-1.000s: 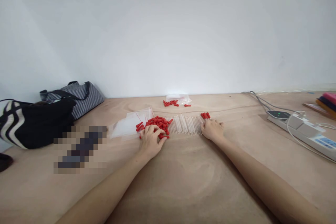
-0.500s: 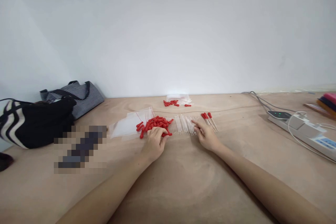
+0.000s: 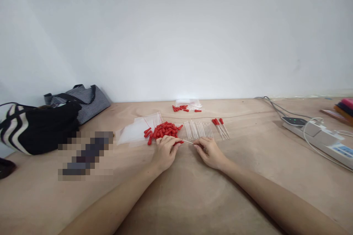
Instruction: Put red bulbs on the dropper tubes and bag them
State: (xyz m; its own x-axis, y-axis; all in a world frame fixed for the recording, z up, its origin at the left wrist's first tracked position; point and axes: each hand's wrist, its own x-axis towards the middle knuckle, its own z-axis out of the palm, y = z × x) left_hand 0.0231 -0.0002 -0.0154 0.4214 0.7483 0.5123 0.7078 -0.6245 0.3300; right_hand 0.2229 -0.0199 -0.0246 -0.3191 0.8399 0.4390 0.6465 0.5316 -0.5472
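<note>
My left hand (image 3: pixel 167 151) is closed on a red rubber dropper bulb (image 3: pixel 180 142), whose end shows past the fingertips. From the other side my right hand (image 3: pixel 210 152) pinches a thin glass dropper tube (image 3: pixel 188 141), its far end at the bulb; whether it sits inside the bulb I cannot tell. Behind my left hand lies a pile of red bulbs (image 3: pixel 165 129). A row of clear glass tubes (image 3: pixel 194 130) stretches just beyond both hands. Several droppers fitted with red bulbs (image 3: pixel 221 127) lie right of the row.
Flat clear plastic bags (image 3: pixel 135 131) lie left of the pile. Near the wall are more red bulbs (image 3: pixel 179 108) and a small bag (image 3: pixel 189 102). A black bag (image 3: pixel 49 126) and a striped bag (image 3: pixel 93 104) stand left; a power strip (image 3: pixel 325 136) lies right.
My right hand has taken a glass tube from the row and moved left and nearer, bringing it to the bulb in my left hand. The left hand stays almost in place.
</note>
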